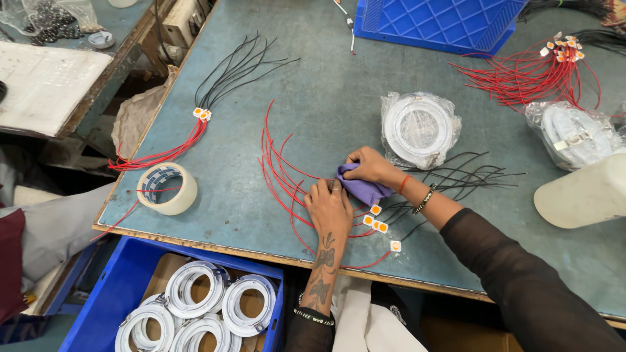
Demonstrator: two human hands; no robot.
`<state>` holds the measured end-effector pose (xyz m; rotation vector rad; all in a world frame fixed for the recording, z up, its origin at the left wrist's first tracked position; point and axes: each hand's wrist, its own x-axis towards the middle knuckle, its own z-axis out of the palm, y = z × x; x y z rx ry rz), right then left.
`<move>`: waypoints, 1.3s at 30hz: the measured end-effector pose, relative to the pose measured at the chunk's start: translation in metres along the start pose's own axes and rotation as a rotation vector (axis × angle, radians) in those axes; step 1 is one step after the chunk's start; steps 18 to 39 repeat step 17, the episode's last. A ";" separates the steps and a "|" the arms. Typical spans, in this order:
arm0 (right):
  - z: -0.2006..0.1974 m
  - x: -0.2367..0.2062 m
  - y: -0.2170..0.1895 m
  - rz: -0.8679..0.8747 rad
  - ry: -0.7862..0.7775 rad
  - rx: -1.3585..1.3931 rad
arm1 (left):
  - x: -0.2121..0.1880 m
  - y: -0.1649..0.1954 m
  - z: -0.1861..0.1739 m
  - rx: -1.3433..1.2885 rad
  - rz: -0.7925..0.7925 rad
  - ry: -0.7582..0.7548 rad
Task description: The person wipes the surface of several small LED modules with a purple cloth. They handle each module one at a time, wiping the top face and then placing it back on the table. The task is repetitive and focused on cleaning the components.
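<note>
Soft purple cloth (362, 188) on matt, scuffed table (313, 98); glossy clear tape roll (168, 189).

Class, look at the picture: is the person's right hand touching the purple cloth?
Touching. The head view shows the right hand gripping the purple cloth, its fingers folded over the cloth's top edge with no gap.

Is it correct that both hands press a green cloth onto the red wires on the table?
Not quite: in the head view the cloth is purple, not green. The left hand and right hand do press it onto the red wires on the table.
</note>
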<state>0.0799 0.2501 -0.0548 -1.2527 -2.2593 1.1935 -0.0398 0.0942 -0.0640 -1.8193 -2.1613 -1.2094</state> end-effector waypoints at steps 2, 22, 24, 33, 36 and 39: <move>-0.001 0.000 -0.001 0.000 -0.027 0.017 | 0.000 0.000 0.001 0.000 0.008 0.015; -0.021 -0.008 0.001 0.159 0.131 0.686 | 0.000 -0.001 0.004 -0.009 -0.011 -0.018; -0.021 -0.008 0.001 0.159 0.131 0.686 | 0.000 -0.001 0.004 -0.009 -0.011 -0.018; -0.021 -0.008 0.001 0.159 0.131 0.686 | 0.000 -0.001 0.004 -0.009 -0.011 -0.018; -0.021 -0.008 0.001 0.159 0.131 0.686 | 0.000 -0.001 0.004 -0.009 -0.011 -0.018; -0.021 -0.008 0.001 0.159 0.131 0.686 | 0.000 -0.001 0.004 -0.009 -0.011 -0.018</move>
